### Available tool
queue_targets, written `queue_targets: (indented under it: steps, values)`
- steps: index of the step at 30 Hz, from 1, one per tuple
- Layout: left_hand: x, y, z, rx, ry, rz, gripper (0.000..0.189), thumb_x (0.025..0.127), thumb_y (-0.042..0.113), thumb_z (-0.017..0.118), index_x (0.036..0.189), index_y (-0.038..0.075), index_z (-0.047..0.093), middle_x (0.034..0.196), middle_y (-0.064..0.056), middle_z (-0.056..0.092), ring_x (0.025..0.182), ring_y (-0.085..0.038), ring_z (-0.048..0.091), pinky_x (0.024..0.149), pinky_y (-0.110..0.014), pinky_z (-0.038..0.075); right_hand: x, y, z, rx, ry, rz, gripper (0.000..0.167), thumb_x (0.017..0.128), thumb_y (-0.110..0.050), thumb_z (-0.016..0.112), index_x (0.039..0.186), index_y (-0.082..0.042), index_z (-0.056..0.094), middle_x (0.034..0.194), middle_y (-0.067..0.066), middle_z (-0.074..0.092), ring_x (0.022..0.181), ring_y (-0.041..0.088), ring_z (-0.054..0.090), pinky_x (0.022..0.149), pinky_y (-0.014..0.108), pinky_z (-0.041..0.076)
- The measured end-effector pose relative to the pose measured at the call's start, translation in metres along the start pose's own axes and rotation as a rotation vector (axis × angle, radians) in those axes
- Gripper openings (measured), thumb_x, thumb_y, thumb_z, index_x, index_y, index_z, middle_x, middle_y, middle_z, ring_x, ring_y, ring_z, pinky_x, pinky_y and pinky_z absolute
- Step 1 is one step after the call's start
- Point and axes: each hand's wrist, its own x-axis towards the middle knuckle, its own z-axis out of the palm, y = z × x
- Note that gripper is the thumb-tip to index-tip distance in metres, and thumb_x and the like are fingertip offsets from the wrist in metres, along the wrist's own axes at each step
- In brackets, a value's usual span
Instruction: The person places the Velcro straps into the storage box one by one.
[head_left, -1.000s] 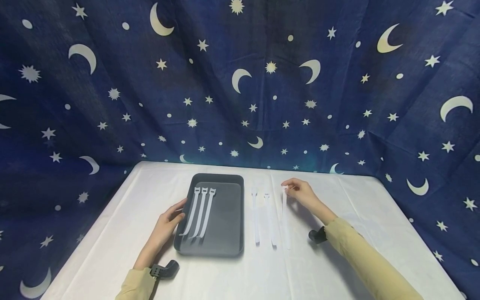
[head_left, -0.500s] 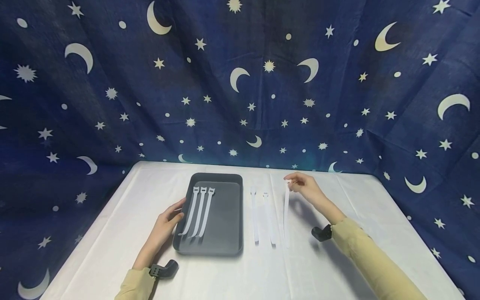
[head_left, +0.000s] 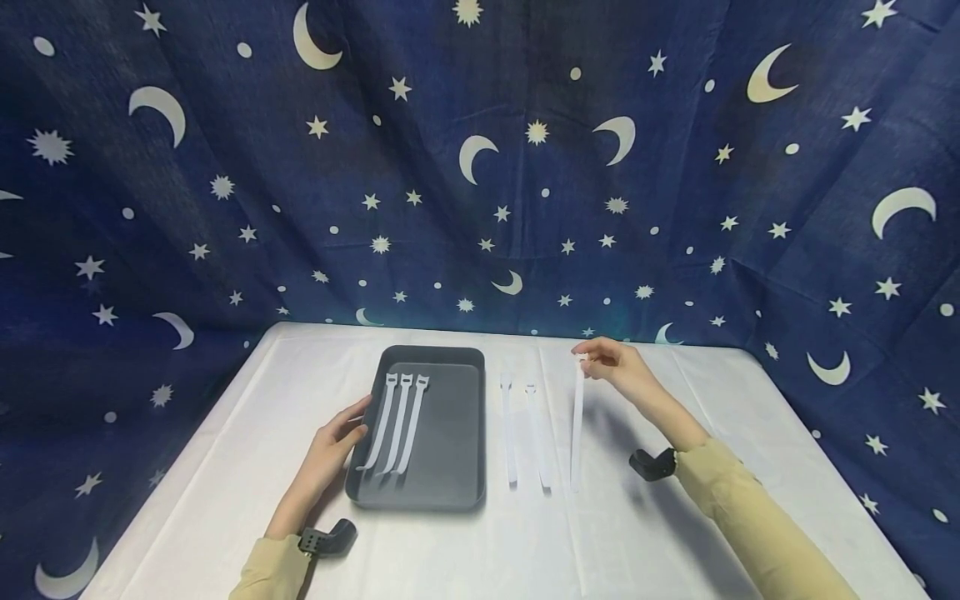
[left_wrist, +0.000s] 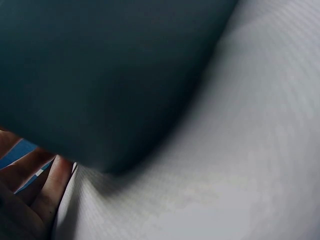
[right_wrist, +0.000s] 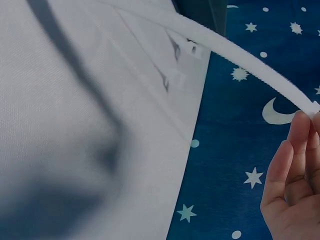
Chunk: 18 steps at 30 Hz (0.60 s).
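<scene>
White, one strap (head_left: 577, 425) hangs from our right hand (head_left: 617, 365), fingers pinching its head, right of two straps (head_left: 509, 437) on the table (head_left: 637, 542); our left hand (head_left: 330, 447), fingers relaxed, touches the grey tray (head_left: 453, 433).

A dark tray (left_wrist: 95, 75) (quite blurred) fills the upper left, its rounded corner beside white cloth (left_wrist: 245, 165). At lower left, the left hand (left_wrist: 34, 197) perhaps touches the tray's edge with its fingers.
</scene>
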Motion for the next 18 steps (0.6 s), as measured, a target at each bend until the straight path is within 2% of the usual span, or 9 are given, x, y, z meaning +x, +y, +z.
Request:
queue_targets:
  steps: [6,9,14,18]
  values:
    - [0.000,0.000,0.000,-0.013,-0.004,0.000,0.048,0.100,0.021,0.048,0.147,0.022,0.040,0.153,-0.011,0.039,0.137,-0.038,0.042,0.115,-0.060,0.030,-0.002,-0.005,-0.005,0.007,0.003,-0.027,0.028,0.093,-0.012,0.061,0.119,-0.001,0.061,0.086,-0.005,0.061,0.078,0.005,0.060,0.075,0.022,0.054]
    - [0.000,0.000,-0.001,-0.020,-0.007,0.001,0.048,0.100,0.022,0.049,0.147,0.022,0.039,0.154,-0.011,0.038,0.138,-0.038,0.042,0.115,-0.060,0.030,-0.004,-0.010,-0.008,0.018,0.005,-0.027,0.029,0.093,-0.014,0.062,0.119,-0.001,0.061,0.089,-0.007,0.063,0.079,0.006,0.061,0.076,0.023,0.055]
    - [0.001,-0.002,-0.001,-0.021,-0.011,-0.004,0.049,0.100,0.023,0.049,0.148,0.022,0.038,0.154,-0.012,0.038,0.138,-0.038,0.041,0.115,-0.060,0.029,-0.006,-0.016,-0.011,0.020,0.007,-0.024,0.030,0.093,-0.016,0.062,0.119,-0.001,0.061,0.098,-0.002,0.066,0.081,0.005,0.061,0.077,0.022,0.054]
    - [0.002,-0.004,-0.001,-0.020,-0.014,-0.013,0.049,0.100,0.022,0.048,0.148,0.022,0.038,0.154,-0.012,0.037,0.138,-0.038,0.040,0.115,-0.060,0.029,-0.008,-0.019,-0.011,0.020,0.004,-0.021,0.030,0.093,-0.015,0.062,0.119,-0.001,0.061,0.098,0.002,0.066,0.080,0.004,0.061,0.076,0.020,0.054]
